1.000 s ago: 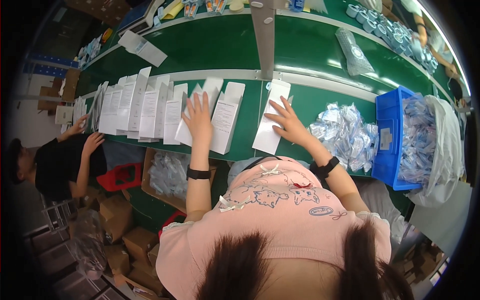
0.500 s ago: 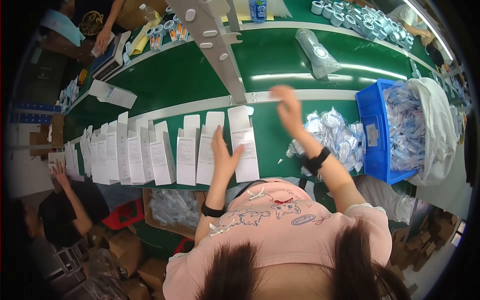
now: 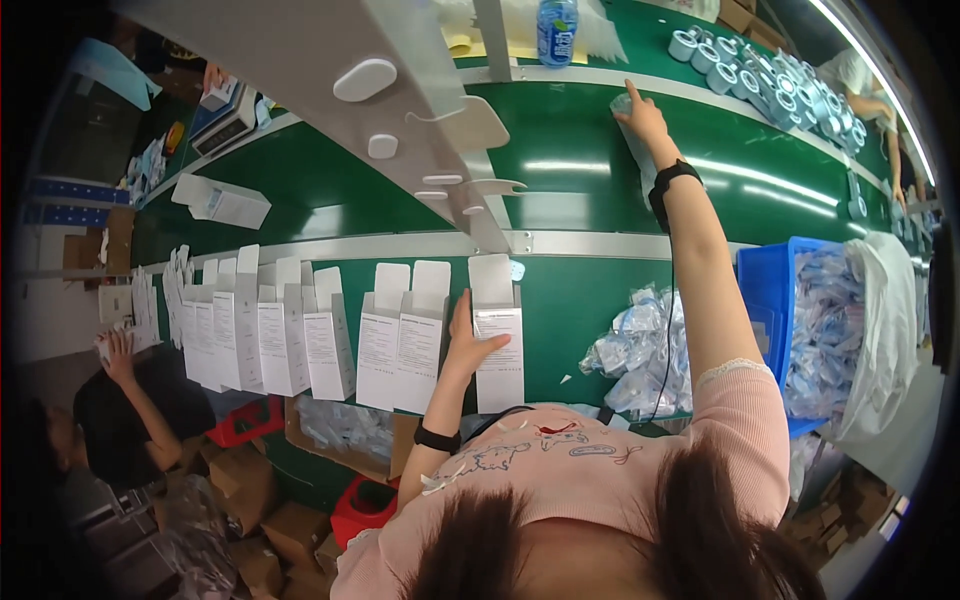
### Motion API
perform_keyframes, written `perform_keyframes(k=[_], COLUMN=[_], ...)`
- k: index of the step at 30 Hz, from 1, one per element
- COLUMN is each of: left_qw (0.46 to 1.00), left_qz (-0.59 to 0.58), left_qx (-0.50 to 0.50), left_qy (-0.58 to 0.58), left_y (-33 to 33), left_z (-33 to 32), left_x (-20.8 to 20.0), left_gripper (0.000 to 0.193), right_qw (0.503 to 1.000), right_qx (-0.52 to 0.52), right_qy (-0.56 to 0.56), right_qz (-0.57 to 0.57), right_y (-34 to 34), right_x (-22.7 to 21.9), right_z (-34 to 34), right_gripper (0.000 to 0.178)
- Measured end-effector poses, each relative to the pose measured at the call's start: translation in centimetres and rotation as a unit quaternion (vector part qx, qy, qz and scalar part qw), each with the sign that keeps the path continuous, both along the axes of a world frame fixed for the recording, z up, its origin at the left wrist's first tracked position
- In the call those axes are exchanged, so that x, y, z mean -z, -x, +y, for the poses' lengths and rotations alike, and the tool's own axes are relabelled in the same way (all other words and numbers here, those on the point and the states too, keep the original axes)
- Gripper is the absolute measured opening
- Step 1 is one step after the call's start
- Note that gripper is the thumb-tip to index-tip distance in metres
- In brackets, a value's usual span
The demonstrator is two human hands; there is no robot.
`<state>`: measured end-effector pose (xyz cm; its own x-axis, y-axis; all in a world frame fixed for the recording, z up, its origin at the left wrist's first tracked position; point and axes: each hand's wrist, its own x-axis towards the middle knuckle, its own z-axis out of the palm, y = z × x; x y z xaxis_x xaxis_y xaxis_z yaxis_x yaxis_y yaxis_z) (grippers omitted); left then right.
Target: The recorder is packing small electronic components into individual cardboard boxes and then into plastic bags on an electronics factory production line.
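My left hand [image 3: 466,348] is at the rightmost upright white box [image 3: 498,385], its thumb across the printed front and its fingers along the left side. This box has its top flap raised. Close to its left, more white boxes [image 3: 415,350] stand in a row, flaps up. My right arm stretches far over the green bench, and my right hand [image 3: 648,120] is above a bubble-wrapped item [image 3: 631,150], its index finger extended. Hand and forearm hide much of that item; whether they touch cannot be made out.
A heap of clear bagged parts [image 3: 640,350] lies beside a blue bin [image 3: 770,300] full of similar bags. A grey metal post [image 3: 420,130] rises mid-bench. Farther off are a blue-labelled bottle [image 3: 557,35] and many pale-blue round parts [image 3: 770,85]. At left, a co-worker's hand [image 3: 118,350] shows.
My right hand has moved forward and right, from above the near bench to the bubble-wrapped item. My left hand has come closer around the rightmost box. The camera view has shifted.
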<state>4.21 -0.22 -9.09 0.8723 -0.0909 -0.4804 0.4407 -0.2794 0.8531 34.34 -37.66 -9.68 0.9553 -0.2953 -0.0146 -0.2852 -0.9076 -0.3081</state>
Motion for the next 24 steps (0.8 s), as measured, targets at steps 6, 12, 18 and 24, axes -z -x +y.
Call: perform_keyframes(k=[6,12,18,24], left_qw=[0.997,0.976,0.981,0.968], left_qz=[-0.003,0.027,-0.019,-0.070], left_qx=[0.000,-0.061,-0.044,-0.002], left_qy=[0.071,0.208,0.187,0.242], left_y=[0.6,0.5,0.1,1.9], left_z=[0.0,0.5,1.5,2.0], left_x=[1.1,-1.6,-2.2,-7.1], left_gripper=[0.098,0.102,0.111,0.100], right_qw=[0.989,0.815,0.656,0.608], right_qx=[-0.108,-0.136,-0.103,-0.173], right_qy=[-0.033,-0.475,-0.660,-0.671], right_qz=[-0.097,-0.304,-0.352,-0.387], right_y=[1.7,10.9,20.8,26.7], right_x=[-0.3,-6.4,-14.5,-20.5], right_z=[0.5,1.9,6.7,8.6], right_gripper=[0.041,0.022,0.019,0.022])
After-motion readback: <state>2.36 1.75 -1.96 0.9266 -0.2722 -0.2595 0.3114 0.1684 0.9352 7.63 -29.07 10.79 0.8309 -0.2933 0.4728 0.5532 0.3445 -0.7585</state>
